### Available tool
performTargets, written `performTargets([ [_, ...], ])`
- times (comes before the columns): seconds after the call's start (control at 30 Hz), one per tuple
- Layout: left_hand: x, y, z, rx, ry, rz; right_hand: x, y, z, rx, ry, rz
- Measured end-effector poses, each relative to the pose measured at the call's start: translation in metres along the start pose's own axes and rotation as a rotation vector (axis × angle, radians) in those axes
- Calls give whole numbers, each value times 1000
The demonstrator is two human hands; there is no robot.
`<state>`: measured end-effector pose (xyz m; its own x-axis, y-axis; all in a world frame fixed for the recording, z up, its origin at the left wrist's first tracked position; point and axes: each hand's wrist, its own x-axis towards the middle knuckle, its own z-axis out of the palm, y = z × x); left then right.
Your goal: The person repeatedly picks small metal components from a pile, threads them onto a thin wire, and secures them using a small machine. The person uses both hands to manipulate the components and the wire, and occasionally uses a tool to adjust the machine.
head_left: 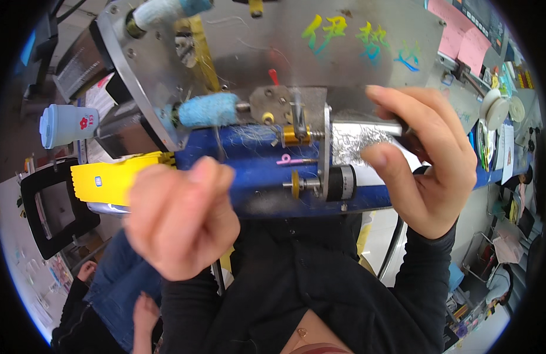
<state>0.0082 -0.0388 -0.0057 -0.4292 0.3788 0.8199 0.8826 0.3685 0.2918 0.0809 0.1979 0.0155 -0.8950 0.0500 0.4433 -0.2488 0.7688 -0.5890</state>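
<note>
My left hand (184,217) is blurred, its fingers curled in with the thumb over them, in front of the machine's left part. Whether a thread is pinched in it cannot be told. My right hand (432,155) is curved over the machine's right end, thumb and fingertips apart with no object visible between them. Beneath its palm is a dark part, mostly hidden. Left of its thumb, tangled fine metal wire (365,139) covers a shiny plate. Between the hands are a copper-coloured spool (296,135) on a shaft, a pink hook-like piece (285,160) and a black cylindrical motor (342,182).
A blue-wrapped roller (208,109) projects from a motor bracket (131,79) at left. Loose fibres lie on the blue surface (255,155). A lidded cup (69,126) and yellow packaging (107,179) stand left. Another person's hand (145,312) is at lower left. Pink notes (461,42) hang upper right.
</note>
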Motion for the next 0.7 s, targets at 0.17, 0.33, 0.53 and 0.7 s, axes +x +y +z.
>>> performTargets([
  [0.17, -49, -22, 29, 182, -470, -327, -69, -6, -4, 310, -43, 379],
  [0.33, -60, -24, 14, -93, -109, -645, -148, -14, 20, 325, -155, 639],
  [0.53, -47, 3, 19, -163, -199, -517, -191, -20, 88, 375, 41, 749],
  [0.7, -34, 27, 5, -338, -438, -569, -170, -28, 71, 792, 29, 891],
])
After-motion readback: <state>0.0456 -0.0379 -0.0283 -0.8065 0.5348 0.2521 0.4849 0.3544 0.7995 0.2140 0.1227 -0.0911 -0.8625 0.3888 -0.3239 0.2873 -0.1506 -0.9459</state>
